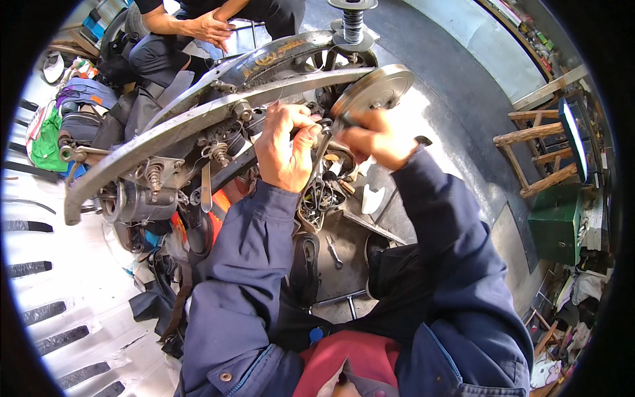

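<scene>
An old, worn sewing machine with a dark arm [284, 49] and a long curved metal bar [198, 106] stands in front of me. My left hand [288, 149] is closed at the machine's head, fingers curled and thumb pressed in; what they hold is hidden. Beside it, my right hand [380, 140], somewhat blurred, is closed at the near side of the round metal handwheel [390, 83], on what looks like its dark handle. A spool of dark thread [352, 28] stands upright above the wheel. Below my hands sits a holder full of small tools and parts [321, 202].
Across the machine sits another person with hands clasped [213, 30]. A wrench [335, 253] lies on the floor between my shoes. Bags [86, 112] are piled at the left. At the right are a wooden stool [532, 142] and a green box [554, 225].
</scene>
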Tool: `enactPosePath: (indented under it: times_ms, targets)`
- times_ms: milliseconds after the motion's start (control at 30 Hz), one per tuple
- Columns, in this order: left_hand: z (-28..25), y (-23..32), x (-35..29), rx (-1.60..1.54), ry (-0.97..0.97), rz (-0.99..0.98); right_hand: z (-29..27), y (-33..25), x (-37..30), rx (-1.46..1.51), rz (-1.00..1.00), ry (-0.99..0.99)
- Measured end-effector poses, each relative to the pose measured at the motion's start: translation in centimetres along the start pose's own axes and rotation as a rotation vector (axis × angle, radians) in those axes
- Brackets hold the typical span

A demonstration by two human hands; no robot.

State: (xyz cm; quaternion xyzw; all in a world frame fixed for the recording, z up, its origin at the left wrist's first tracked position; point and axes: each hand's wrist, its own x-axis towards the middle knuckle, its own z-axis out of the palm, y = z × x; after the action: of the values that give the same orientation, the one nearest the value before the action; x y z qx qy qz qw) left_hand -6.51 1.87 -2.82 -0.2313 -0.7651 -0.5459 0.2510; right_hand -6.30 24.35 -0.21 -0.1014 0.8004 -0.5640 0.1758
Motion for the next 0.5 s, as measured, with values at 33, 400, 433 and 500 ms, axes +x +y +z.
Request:
enactPosePath:
  times_ms: [33,400,433,500]
  targets:
    - [0.0,0.0,0.0,0.016,0.0,0.021,-1.2,-0.8,-0.1,0.038,0.032,0.145]
    - [-0.2,0.2,0.2,0.038,-0.003,0.034,-2.8,10.6,3.0,0.158,0.207,0.509]
    - [-0.1,0.2,0.2,0.034,-0.002,0.044,-1.8,10.9,3.0,0.111,0.234,0.484]
    - [0.0,0.1,0.2,0.015,0.002,0.032,0.0,10.0,2.8,0.032,0.275,0.37]
